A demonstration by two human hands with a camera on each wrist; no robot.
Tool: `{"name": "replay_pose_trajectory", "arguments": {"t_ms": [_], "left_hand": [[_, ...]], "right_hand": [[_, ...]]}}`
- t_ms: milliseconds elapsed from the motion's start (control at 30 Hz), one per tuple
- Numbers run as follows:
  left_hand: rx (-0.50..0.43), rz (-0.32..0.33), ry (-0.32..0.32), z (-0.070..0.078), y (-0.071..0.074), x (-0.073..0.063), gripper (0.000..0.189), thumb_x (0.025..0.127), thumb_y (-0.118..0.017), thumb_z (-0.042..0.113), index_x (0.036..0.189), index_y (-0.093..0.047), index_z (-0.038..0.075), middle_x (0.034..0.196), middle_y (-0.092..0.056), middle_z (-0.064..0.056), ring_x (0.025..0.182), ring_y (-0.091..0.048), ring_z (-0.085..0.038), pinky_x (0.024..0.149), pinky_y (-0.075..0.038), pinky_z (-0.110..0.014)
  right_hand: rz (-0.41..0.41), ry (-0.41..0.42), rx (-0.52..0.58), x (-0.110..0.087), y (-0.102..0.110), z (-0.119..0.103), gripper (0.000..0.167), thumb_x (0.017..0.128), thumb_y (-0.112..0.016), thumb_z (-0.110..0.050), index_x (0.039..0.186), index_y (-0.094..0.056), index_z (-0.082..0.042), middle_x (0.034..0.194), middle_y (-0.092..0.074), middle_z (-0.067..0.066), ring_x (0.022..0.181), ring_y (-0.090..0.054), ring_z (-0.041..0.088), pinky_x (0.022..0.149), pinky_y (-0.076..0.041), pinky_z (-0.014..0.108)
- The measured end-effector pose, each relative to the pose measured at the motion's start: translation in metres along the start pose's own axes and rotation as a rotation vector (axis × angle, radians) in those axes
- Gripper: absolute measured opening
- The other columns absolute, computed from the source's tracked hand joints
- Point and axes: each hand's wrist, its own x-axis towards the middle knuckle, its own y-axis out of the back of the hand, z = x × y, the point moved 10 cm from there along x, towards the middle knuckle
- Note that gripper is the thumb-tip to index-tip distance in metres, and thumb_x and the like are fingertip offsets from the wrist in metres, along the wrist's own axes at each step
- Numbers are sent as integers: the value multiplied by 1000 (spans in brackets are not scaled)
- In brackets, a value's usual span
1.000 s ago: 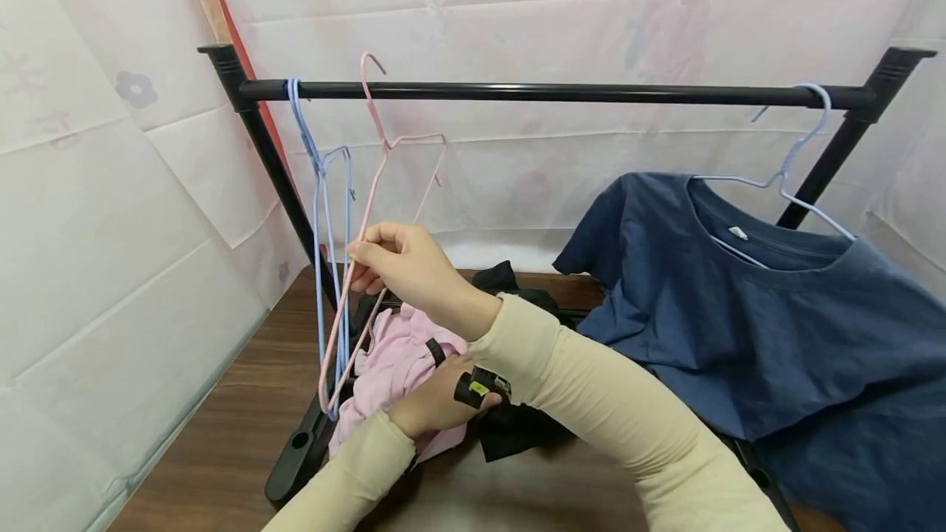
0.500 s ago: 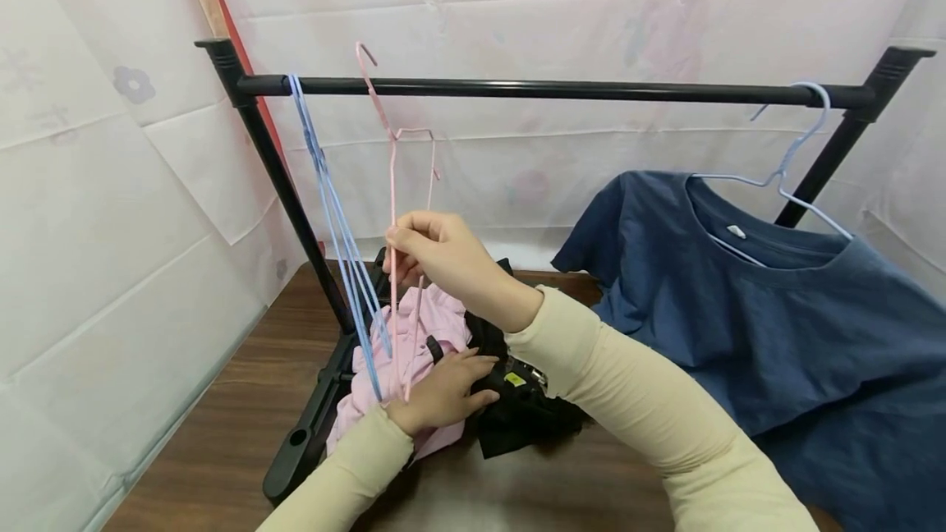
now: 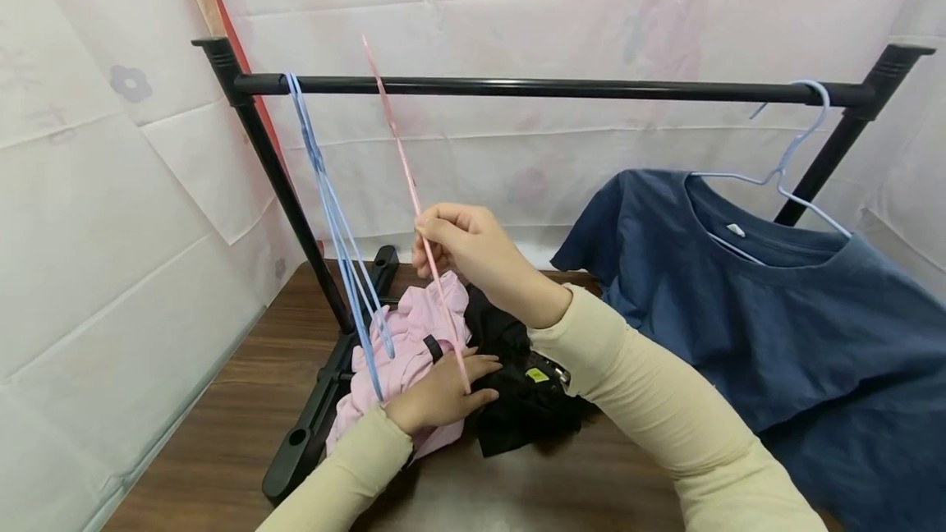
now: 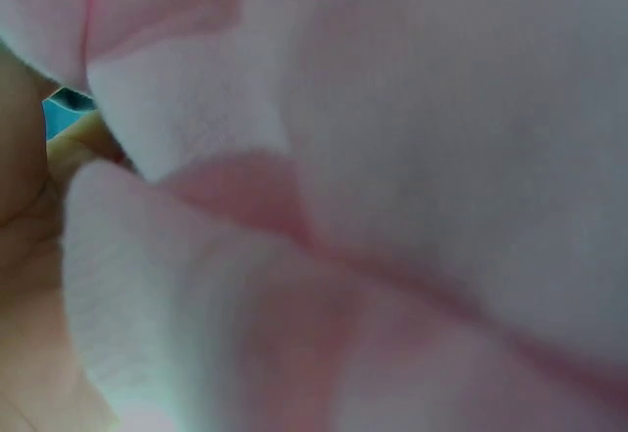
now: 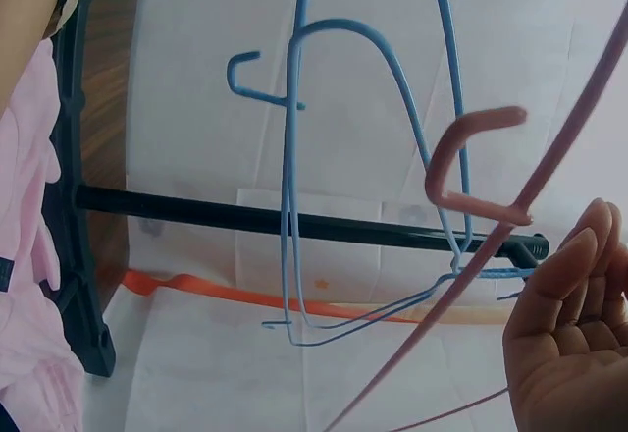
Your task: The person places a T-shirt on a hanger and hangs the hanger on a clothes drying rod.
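In the head view, my right hand (image 3: 484, 257) pinches a pink clothes hanger (image 3: 400, 140) by its side. The hanger appears edge-on, tilted, its top rising past the rail. In the right wrist view the curled fingers (image 5: 564, 299) show beside the pink hanger (image 5: 439, 301) and its small side hook. Lower down, my left hand (image 3: 443, 391) rests on a crumpled pink garment (image 3: 424, 314), its fingers extended toward a black garment (image 3: 510, 401). Pink cloth (image 4: 422, 137) fills most of the left wrist view, with part of a palm (image 4: 39, 324) at the left edge.
Blue hangers (image 3: 323, 187) hang from the left end of the black rail (image 3: 562, 87). A navy T-shirt (image 3: 709, 310) hangs at the right on a light blue hanger (image 3: 787, 156). The rack's black foot (image 3: 303, 442) stands on the wooden table (image 3: 222, 401).
My right hand has carried the pink hanger right, away from the blue hangers, and turned it edge-on. The blue hangers have swung right. My left hand has turned and lies flatter on the pink garment.
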Motion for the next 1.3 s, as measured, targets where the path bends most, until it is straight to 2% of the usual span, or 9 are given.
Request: {"name": "replay_pose_trajectory", "arguments": {"t_ms": [133, 233, 367, 467, 667, 833, 1000, 1300], "left_hand": [[31, -6, 23, -3, -1, 0, 44, 96, -62, 30, 134, -59, 9, 138, -60, -8, 136, -47, -32, 112, -34, -52], [49, 10, 8, -2, 0, 0, 41, 95, -63, 31, 131, -62, 10, 135, -62, -6, 135, -48, -29, 111, -36, -51], [42, 3, 15, -2, -1, 1, 39, 96, -62, 31, 130, -63, 11, 135, -61, -7, 136, -45, -36, 111, -35, -55], [24, -22, 45, -4, -3, 0, 42, 97, -60, 32, 134, -60, 10, 139, -59, -8, 138, -42, -40, 113, -32, -57], [6, -34, 63, -4, -3, 0, 44, 98, -59, 32, 136, -59, 9, 141, -57, -8, 139, -40, -40, 113, -30, -59], [5, -34, 55, -2, -3, 0, 43, 98, -59, 31, 135, -59, 9, 141, -57, -9, 139, -40, -41, 113, -30, -59], [21, -26, 42, -1, -3, 1, 43, 98, -59, 30, 134, -59, 9, 140, -57, -9, 138, -41, -40, 112, -32, -58], [19, -20, 36, -1, -2, 1, 43, 97, -59, 30, 134, -59, 8, 139, -58, -10, 138, -41, -42, 112, -32, -59]], "right_hand": [[-4, 10, 11, -3, 7, -3, 25, 103, -46, -11, 84, -56, 1, 70, -60, 2, 64, -60, 12, 67, -56, 27], [-13, 34, 1, -6, 12, -6, 26, 103, -45, -12, 83, -56, 1, 70, -59, 2, 65, -59, 12, 68, -56, 27], [-16, 52, -6, -11, 19, -10, 28, 103, -44, -11, 80, -55, -1, 69, -57, 3, 64, -57, 12, 65, -54, 26], [-18, 53, -13, -14, 25, -12, 28, 103, -43, -11, 79, -54, -2, 68, -56, 3, 63, -55, 13, 64, -53, 26], [-22, 67, -15, -19, 34, -20, 29, 103, -43, -10, 77, -53, -2, 66, -53, 2, 61, -51, 14, 62, -48, 25], [-58, 82, -55, -26, 38, -25, 30, 103, -43, -11, 77, -52, -1, 68, -51, 4, 62, -49, 16, 61, -47, 27], [-92, 57, -89, -36, 43, -22, 30, 104, -43, -13, 78, -52, -1, 69, -52, 5, 63, -47, 18, 61, -46, 27], [-106, 3, -142, -53, 59, -6, 29, 103, -44, -14, 80, -53, -1, 70, -54, 5, 62, -49, 17, 60, -47, 27]]}}
